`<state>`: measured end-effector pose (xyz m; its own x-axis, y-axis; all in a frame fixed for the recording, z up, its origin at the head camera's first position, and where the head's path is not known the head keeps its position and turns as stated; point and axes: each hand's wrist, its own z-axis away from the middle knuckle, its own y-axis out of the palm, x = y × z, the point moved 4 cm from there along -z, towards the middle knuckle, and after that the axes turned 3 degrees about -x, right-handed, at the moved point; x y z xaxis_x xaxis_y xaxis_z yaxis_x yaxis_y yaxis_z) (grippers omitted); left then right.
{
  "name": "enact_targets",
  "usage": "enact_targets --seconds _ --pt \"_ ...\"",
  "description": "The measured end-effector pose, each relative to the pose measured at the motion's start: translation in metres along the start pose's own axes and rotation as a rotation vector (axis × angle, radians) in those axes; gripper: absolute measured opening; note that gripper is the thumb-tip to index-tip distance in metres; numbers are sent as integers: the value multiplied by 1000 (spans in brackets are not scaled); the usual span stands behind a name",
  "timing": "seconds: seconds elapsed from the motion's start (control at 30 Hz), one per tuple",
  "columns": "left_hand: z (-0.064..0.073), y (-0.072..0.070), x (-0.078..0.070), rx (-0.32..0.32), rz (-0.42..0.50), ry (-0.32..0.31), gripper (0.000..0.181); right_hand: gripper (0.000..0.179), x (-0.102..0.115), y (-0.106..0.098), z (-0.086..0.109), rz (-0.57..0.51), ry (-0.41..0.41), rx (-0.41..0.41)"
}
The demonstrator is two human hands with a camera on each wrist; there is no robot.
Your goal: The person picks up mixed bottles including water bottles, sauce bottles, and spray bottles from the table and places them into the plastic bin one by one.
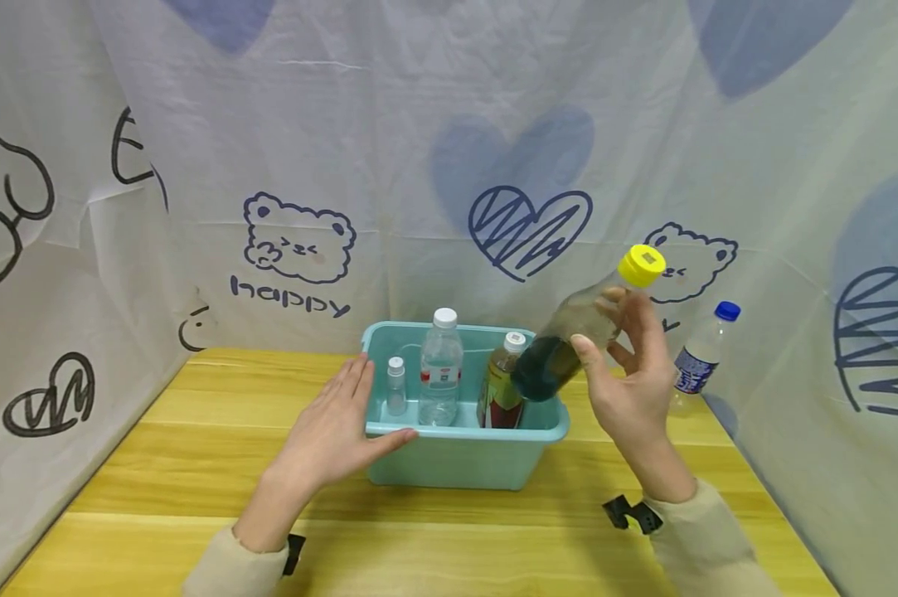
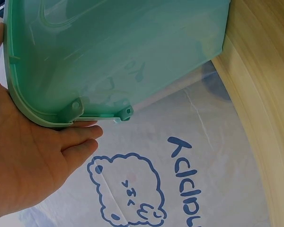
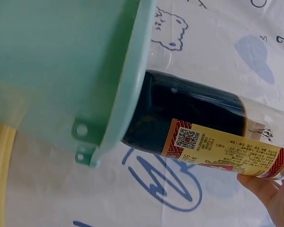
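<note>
My right hand (image 1: 633,390) grips a yellow-capped bottle of dark liquid (image 1: 551,361), tilted with its base over the right end of a light green plastic basin (image 1: 449,460). A yellow and red label (image 3: 222,151) on this bottle shows in the right wrist view. On the basin's left rim lies my left hand (image 1: 329,435), fingers straight and thumb along the front edge. Inside the basin stand a small clear bottle (image 1: 396,388), a white-capped water bottle (image 1: 441,373) and a drink bottle with a green and brown label (image 1: 499,390).
A clear bottle with a blue cap (image 1: 696,369) stands on the wooden table (image 1: 195,497) at the right, behind my right hand. White cloth (image 1: 389,166) with drawn hearts and bears hangs around the table's back and sides.
</note>
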<state>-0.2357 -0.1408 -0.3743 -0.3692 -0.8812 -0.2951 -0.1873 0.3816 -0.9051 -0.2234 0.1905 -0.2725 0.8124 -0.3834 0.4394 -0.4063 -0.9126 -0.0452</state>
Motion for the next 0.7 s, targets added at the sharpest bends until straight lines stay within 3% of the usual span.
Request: enact_targets --seconds 0.7 --pt "1 -2 0 -8 2 3 120 78 -5 52 25 -63 51 179"
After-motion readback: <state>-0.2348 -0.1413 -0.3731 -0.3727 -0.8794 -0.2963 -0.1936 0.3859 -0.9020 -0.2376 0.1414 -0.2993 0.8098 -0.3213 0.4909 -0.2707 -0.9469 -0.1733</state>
